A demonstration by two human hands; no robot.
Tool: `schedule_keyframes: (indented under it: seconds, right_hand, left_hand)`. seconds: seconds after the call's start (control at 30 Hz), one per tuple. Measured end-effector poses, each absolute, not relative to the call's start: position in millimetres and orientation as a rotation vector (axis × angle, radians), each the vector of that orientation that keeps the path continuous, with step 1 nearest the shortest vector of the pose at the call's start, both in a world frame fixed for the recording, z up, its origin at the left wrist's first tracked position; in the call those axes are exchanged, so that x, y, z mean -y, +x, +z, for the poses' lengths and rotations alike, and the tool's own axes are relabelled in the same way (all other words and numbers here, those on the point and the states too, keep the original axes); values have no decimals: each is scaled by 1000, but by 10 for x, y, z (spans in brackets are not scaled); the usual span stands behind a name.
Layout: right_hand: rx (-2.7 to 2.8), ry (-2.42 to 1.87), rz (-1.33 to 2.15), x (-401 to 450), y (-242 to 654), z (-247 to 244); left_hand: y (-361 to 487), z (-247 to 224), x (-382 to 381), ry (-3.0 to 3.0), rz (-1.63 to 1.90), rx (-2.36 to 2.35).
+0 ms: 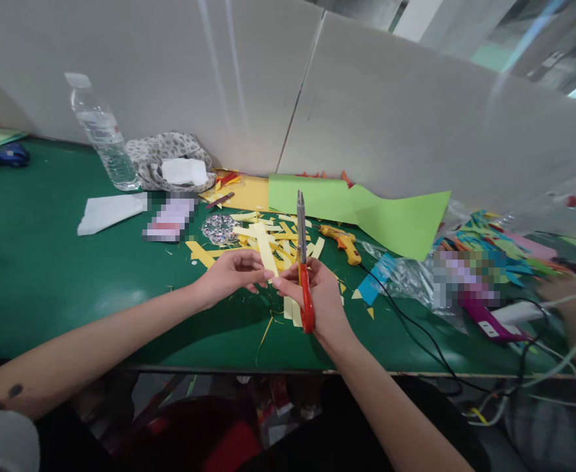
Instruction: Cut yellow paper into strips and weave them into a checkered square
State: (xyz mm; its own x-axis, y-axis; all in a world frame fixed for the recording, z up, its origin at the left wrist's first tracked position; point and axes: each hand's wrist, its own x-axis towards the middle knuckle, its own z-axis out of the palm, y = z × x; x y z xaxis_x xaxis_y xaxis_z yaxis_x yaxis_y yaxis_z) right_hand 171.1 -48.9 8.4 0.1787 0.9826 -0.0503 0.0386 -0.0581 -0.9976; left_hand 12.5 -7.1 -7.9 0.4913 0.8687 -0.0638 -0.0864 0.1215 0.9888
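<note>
Your left hand [229, 275] pinches the near end of a strip [264, 244]. Your right hand [326, 295] holds scissors [302, 242], blades pointing away from you, its fingertips at that end too. The strip is over scraps [201, 254] on the table [46, 275].

One pair of scissors [304, 270], right grip [322, 288]. One pale strip [265, 246] between it and left grip [231, 275]. Beyond both: one bottle [103, 137], one yellow glue gun [343, 241], one green sheet [357, 208].
</note>
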Motion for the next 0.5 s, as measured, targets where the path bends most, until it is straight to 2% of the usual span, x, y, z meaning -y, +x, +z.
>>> schedule_keyframes:
  seconds: [0.5]
  right_hand:
    - [1270,-1404,1071,480,1779,18]
  left_hand:
    - [42,-60,-47,1060,1055,-846]
